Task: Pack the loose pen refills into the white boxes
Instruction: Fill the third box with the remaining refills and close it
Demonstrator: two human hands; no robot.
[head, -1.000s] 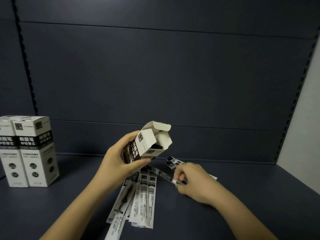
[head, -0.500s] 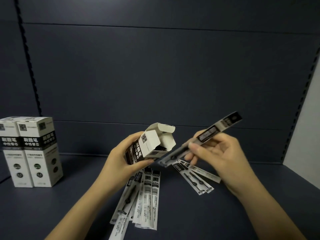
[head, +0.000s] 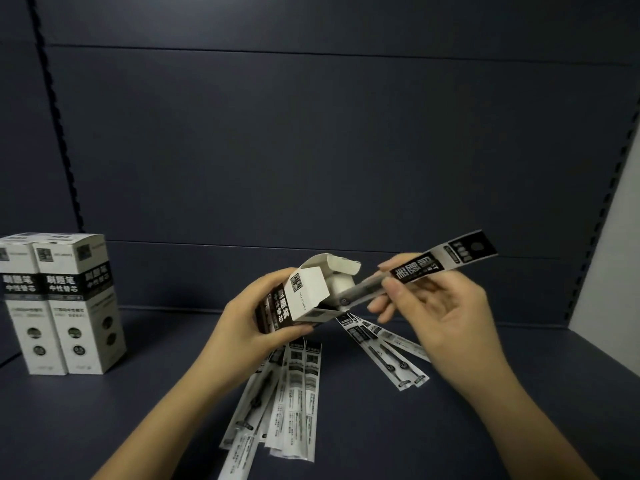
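Shelf (head: 519,393) carried two closed boxes (head: 65,303) at far left, upright and touching. Loose refills (head: 298,400) lay fanned below the hands, a smaller group (head: 388,355) just right. Left hand (head: 249,327) gripped an open box (head: 304,299), tilted, flap up. Right hand (head: 443,317) pinched one refill (head: 415,275), its lower tip at the box mouth. Step judged: insertion. Next: align the refill with the opening, slide it fully in
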